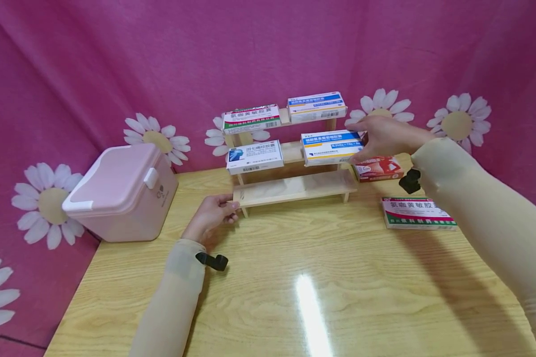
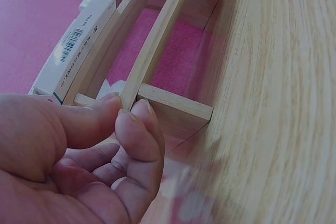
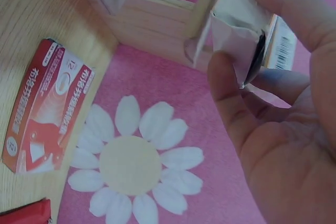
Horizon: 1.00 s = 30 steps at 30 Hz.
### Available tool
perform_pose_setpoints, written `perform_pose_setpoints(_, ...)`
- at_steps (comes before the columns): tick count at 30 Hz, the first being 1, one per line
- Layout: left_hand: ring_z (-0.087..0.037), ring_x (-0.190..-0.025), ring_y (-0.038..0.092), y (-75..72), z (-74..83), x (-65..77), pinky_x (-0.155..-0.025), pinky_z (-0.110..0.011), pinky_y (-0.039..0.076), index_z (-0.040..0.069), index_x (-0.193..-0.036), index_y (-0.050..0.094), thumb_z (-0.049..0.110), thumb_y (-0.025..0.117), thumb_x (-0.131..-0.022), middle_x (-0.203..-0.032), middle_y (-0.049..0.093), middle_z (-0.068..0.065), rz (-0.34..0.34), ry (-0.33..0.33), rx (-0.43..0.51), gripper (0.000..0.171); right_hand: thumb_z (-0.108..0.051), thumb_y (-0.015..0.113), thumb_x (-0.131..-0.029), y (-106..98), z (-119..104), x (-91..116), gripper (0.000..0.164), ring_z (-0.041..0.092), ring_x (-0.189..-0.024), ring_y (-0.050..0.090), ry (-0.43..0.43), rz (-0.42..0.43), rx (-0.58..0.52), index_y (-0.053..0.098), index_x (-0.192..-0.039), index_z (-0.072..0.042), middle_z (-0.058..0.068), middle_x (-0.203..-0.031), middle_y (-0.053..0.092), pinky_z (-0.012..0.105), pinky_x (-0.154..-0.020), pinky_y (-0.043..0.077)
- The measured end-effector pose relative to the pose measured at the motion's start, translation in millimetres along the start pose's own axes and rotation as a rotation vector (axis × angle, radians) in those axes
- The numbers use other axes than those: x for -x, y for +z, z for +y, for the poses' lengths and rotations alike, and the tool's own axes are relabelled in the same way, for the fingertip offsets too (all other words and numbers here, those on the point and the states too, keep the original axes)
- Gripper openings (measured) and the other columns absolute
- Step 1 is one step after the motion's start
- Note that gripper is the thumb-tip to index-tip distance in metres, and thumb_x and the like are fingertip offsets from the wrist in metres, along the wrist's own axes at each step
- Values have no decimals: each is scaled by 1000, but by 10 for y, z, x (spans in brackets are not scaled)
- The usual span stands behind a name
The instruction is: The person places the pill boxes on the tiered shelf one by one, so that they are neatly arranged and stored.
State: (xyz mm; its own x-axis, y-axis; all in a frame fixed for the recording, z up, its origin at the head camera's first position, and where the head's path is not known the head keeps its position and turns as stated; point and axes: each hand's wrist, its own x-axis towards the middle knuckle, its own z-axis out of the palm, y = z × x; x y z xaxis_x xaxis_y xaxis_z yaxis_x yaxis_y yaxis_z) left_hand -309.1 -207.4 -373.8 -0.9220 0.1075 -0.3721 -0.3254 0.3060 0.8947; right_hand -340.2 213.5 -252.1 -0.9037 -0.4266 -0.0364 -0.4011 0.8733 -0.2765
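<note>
A three-step wooden rack stands on the table. My left hand pinches the left end of its lowest shelf between thumb and fingers, as the left wrist view shows close up. At the right end of the middle shelf, my right hand grips a blue and white medicine box by its right end. To the left on that shelf lies a white medicine box with a blue picture. The top shelf bears a green, white and red box and another blue and white box.
Right of the rack, a red medicine box lies on the table. Nearer is a green, white and red box, partly behind the right forearm. A lidded pink container stands at the left. A pink flowered cloth hangs behind.
</note>
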Motion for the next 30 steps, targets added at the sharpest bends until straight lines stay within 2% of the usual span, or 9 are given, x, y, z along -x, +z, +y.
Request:
perform_pose_setpoints(5, -21, -86, 60, 5, -11, 0, -75, -27, 55, 5, -146, 45, 9, 57, -101, -114, 63, -15, 8, -4, 3, 47, -49, 83, -77, 53, -11, -128, 98, 30, -102, 55, 54, -37, -70, 39, -150, -1, 22, -132, 56, 48, -92, 49)
perform_pose_setpoints(16, -21, -85, 60, 3, 1, -4, -73, -26, 55, 5, -147, 44, 8, 56, -101, -114, 63, -16, 8, 4, 0, 47, -43, 82, -81, 95, 9, -287, 97, 34, -112, 53, 102, -79, -189, 34, -151, 2, 21, -133, 56, 55, -102, 40)
perform_pose_setpoints(24, -21, -85, 60, 2, 21, 7, -74, -26, 55, 5, -147, 44, 8, 55, -102, -114, 63, -16, 8, 7, 0, 47, -42, 81, -83, 67, -15, -288, 98, 35, -116, 49, 125, -108, -206, 29, -153, 2, 22, -138, 51, 57, -104, 37)
perform_pose_setpoints(30, -21, -84, 61, 8, 15, 22, -73, -26, 54, 5, -147, 44, 10, 56, -102, -115, 62, -15, 3, 7, -12, 47, -47, 82, -79, 89, -4, -289, 102, 35, -115, 49, 141, -112, -207, 29, -154, 0, 20, -137, 52, 59, -103, 38)
